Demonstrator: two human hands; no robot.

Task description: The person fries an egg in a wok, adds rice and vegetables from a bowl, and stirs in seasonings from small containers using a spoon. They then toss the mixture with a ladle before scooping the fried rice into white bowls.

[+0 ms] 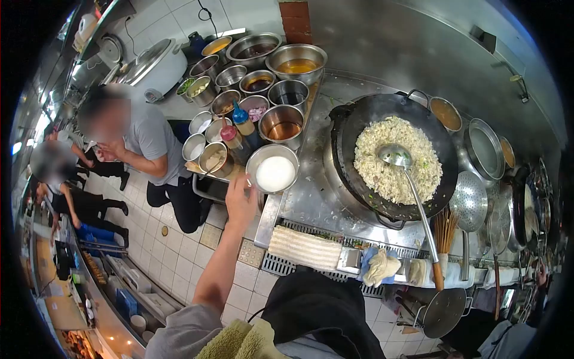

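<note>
Nearest the lens: a yellow-green towel (239, 342) over the shoulder and a dark apron (323, 314) below it.

Left hand (240, 200) is stretched out to the bowl (273, 168) of white powder or liquid at the counter's edge, fingers (246, 181) touching or just short of its near rim. Whether they pinch the rim or only rest on it cannot be told. Right hand not in view.

Around the bowl: a cluster of steel seasoning pots, one with brown liquid (282, 124) just behind it, two squeeze bottles (237, 125) to its left, larger bowls of sauce (296, 60) farther back. Rice cooker (150, 64) beyond those.

To the right, well apart from the hand: the wok (394, 155) on its burner, filled with fried rice (391, 158). A ladle (396, 155) lies bowl-down in the rice, its handle running to the front rail, no hand on it. Folded cloth (305, 246) and rag (379, 266) lie on the rail; a skimmer (469, 202) sits right of the wok.

Another person in a grey shirt (149, 137) crouches on the tiled floor at left.

Judgement: seasoning step, rice already in the wok. Next move likely calls for a firm hold on the rim, or the ladle brought over to dip.
</note>
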